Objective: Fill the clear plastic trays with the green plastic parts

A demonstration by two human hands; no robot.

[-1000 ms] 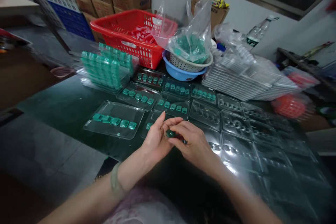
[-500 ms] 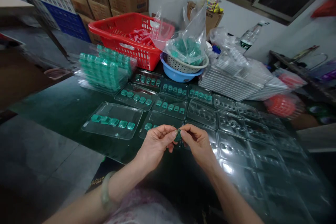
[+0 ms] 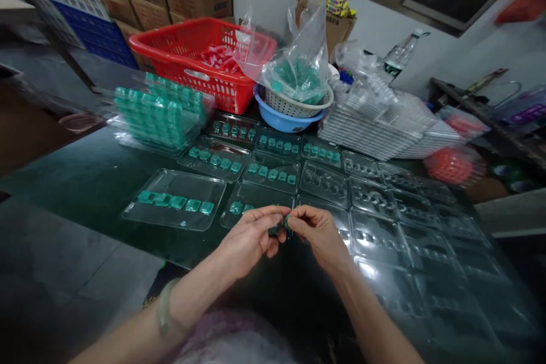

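- Hands meet low in the middle of the view: the left hand point(image 3: 249, 239) and the right hand point(image 3: 321, 233) pinch one small green piece point(image 3: 285, 226) between them, thumb and forefinger of each closed on it, the other fingers curled loosely.
- The green piece hangs just above the dark surface point(image 3: 98, 182), at the near edge of the part-filled tray point(image 3: 260, 196), touching nothing but the fingers.
- Filled so far, as far as the view shows: six clear trays each carry a row of five green pieces, among them the near-left tray point(image 3: 174, 205) and the middle tray point(image 3: 273, 173).
- The part-filled tray holds two pieces at its left end; the rest of its pockets look bare.
- Left bare: the empty trays point(image 3: 384, 222) spreading to the right show only clear pockets, so by my reading well under half of the laid-out trays hold anything.
- Heading of the held piece: the fingertips cover most of it, so I cannot tell its long axis or which way it faces; only a dark green edge shows between the two thumbs.
- Behind the trays stand a stack of filled trays point(image 3: 157, 114), a red basket point(image 3: 187, 51), a plastic bag point(image 3: 298, 74) of green pieces in a white strainer over a blue bowl point(image 3: 281, 121), and a pile of clear trays point(image 3: 375, 125).
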